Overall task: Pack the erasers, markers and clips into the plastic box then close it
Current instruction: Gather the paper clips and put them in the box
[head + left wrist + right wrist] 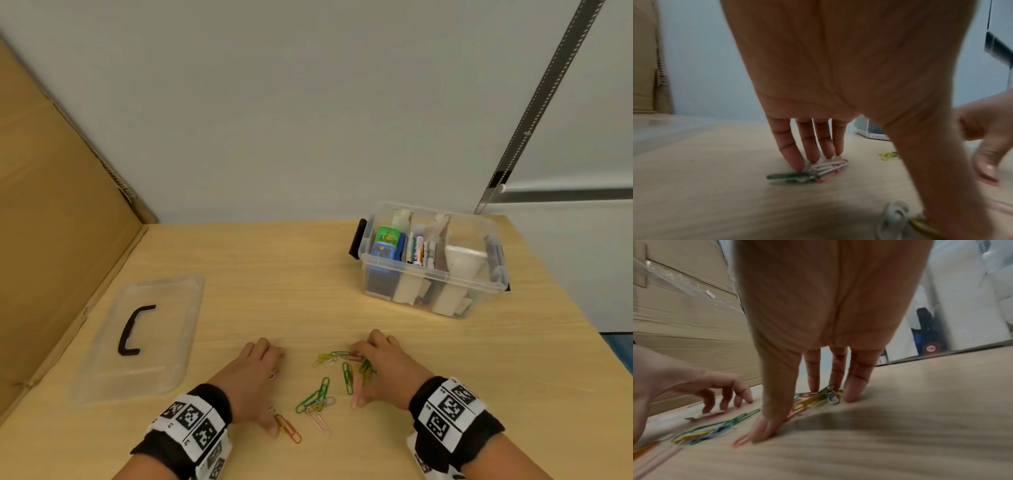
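Both hands [255,380] [382,368] press flat on scattered clips [322,394] lying between them.

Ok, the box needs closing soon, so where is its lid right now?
In the head view the clear lid lies flat on the table's left side, beside the cardboard wall, left of the left hand.

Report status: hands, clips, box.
Both hands, left and right, open, fingertips on scattered clips. Box open, lid off at left. Nothing in the way.

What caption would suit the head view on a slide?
Both hands, left and right, spread over loose clips on the table; open box at right, lid at left.
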Available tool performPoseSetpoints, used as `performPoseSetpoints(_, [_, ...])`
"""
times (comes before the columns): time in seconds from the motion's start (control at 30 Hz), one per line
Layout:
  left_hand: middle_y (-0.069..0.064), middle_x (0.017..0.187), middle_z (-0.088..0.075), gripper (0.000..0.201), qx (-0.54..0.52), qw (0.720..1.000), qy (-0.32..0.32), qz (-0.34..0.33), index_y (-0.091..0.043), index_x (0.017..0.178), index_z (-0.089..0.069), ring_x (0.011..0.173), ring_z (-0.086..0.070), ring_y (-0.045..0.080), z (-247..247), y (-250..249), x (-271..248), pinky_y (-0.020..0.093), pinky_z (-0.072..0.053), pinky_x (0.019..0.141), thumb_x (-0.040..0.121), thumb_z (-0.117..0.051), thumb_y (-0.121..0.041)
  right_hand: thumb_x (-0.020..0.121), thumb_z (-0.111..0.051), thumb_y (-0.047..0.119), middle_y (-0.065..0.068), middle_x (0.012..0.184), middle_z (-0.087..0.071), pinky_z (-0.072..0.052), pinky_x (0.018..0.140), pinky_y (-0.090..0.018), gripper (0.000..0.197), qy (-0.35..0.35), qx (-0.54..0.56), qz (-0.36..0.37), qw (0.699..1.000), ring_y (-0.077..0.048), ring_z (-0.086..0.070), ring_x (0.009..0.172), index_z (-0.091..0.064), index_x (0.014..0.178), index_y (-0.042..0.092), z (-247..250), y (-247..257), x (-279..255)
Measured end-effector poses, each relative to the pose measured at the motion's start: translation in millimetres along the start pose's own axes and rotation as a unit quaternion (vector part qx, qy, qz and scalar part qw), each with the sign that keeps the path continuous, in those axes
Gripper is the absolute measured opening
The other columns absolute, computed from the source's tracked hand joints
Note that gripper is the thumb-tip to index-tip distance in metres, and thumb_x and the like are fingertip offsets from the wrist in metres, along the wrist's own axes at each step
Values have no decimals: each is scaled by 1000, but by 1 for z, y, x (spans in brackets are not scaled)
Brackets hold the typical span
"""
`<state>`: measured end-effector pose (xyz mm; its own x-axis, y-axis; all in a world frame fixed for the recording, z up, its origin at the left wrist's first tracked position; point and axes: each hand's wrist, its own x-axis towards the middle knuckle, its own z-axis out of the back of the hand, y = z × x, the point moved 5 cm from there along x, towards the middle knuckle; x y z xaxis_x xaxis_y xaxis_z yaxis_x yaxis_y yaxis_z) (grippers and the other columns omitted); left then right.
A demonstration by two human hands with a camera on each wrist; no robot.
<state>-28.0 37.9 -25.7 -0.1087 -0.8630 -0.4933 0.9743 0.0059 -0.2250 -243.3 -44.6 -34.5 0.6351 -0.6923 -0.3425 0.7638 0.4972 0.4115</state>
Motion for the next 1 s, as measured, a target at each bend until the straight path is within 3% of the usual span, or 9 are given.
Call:
performPoseSetpoints(0.13, [-8,119,-37,79,-72,997,-28,-7,-23,125,-41,109,-37,9,-2,0,1,22,-39,97,61,-83,-40,76,-74,34,6,105,-36,-42,87,-26,44,-15,19,4,1000,-15,-43,97,-53,113,23,0,9,3])
performPoseSetpoints(0.27, [-10,108,-45,47,-114,990,-65,-45,-25,116,-51,94,-45,3,1,0,4,8,-39,81,75,-74,-25,87,-61,30,-1,112,-42,-44,84,-24,26,-67,-9,2,998,-16,-47,95,-56,109,17,-1,20,1])
performPoseSetpoints(0.33, [-12,107,-45,43,-120,988,-79,-51,-26,116,-52,92,-46,2,2,3,3,6,-37,79,78,-72,-24,90,-55,27,-3,115,-43,-43,84,-25,24,-80,-31,-4,996,-18,-47,100,-55,111,15,-1,23,0])
performPoseSetpoints(0.43, [-16,104,-41,48,-100,990,-93,-33,-27,116,-52,95,-44,3,0,13,-2,15,-42,87,74,-75,-34,92,-50,20,-5,120,-44,-42,87,-28,27,-70,-78,-18,994,-22,-46,108,-53,117,12,-2,27,1])
performPoseSetpoints(0.57, [-15,96,-50,24,-114,986,-118,-16,-31,97,-52,85,-50,3,-1,22,-10,15,-44,79,80,-69,-29,92,-39,0,-10,125,-45,-43,83,-33,34,-65,-148,-31,986,-26,-46,113,-49,124,9,-4,35,4])
performPoseSetpoints(0.63, [-12,97,-56,15,-102,987,-127,-17,-28,97,-58,87,-54,6,1,19,-9,17,-45,80,84,-64,-25,91,-38,-5,-12,125,-45,-42,78,-33,37,-65,-169,-32,983,-25,-46,113,-49,124,8,-3,38,6])
performPoseSetpoints(0.77, [-7,100,-58,17,-60,991,-120,-15,-23,102,-61,92,-58,12,5,11,-3,24,-48,82,85,-58,-25,91,-39,-6,-11,125,-45,-35,72,-29,37,-61,-181,-38,981,-26,-47,112,-49,124,7,-2,41,11])
performPoseSetpoints(1.0, [5,113,-56,23,66,990,-121,-6,-14,111,-55,101,-56,25,7,-1,6,31,-43,78,92,-44,-18,91,-42,5,-8,126,-46,-44,84,-32,35,-71,-136,-42,987,-25,-45,113,-48,125,9,-3,44,11])
